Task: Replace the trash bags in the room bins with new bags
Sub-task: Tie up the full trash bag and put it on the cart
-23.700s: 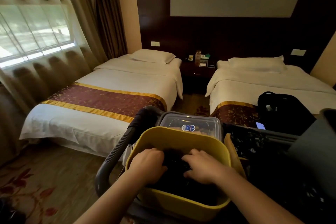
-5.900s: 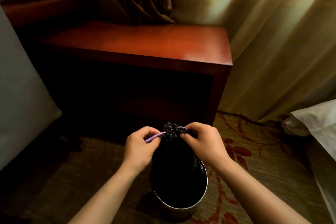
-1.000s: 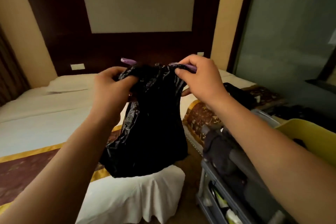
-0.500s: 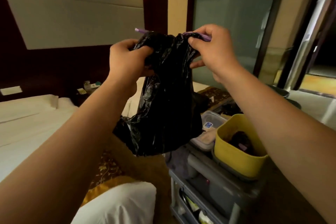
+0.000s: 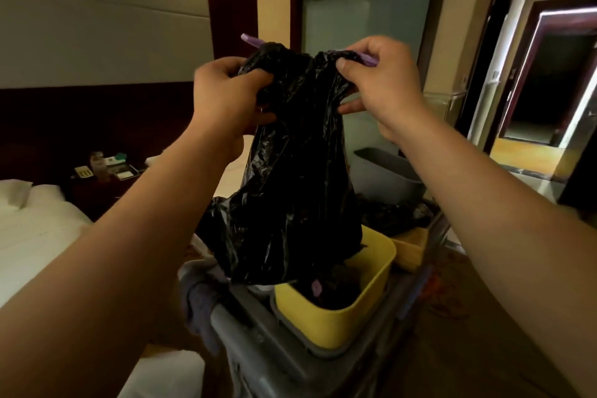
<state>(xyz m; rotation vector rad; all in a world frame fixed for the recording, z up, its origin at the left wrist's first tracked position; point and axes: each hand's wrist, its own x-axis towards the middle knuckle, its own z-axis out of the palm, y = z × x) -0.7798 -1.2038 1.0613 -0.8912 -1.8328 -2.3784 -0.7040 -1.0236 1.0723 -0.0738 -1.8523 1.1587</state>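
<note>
Gripping the gathered neck of the black trash bag [image 5: 297, 187], the left hand [image 5: 226, 87] curls its fingers round a bunch of the plastic, while the right hand [image 5: 381, 87], just across from it, pinches the other side of the neck between thumb and forefinger; both hands are raised, with the bag's mouth drawn narrow between them; a purple drawstring [image 5: 368, 59] runs through the hem, one end poking up above the left hand's grip and another stretch showing at the right hand's fingers; the bag hangs straight down from the two grips, crumpled, its lowest folds at the rim of a yellow tub [image 5: 339, 323] directly beneath the hands, though whether they touch it I cannot tell; dark plastic with a purple tie lies inside the tub; the tub sits on a grey cart [image 5: 258, 359], and a grey cloth [image 5: 200, 300] drapes over the cart's edge below the left forearm; beyond the right hand's grip stand a grey bin [image 5: 384, 171] and a frosted glass panel [image 5: 365, 26]; out past the left hand lie a white bed [image 5: 32, 236] and a dark nightstand [image 5: 103, 184] with small items on it
</note>
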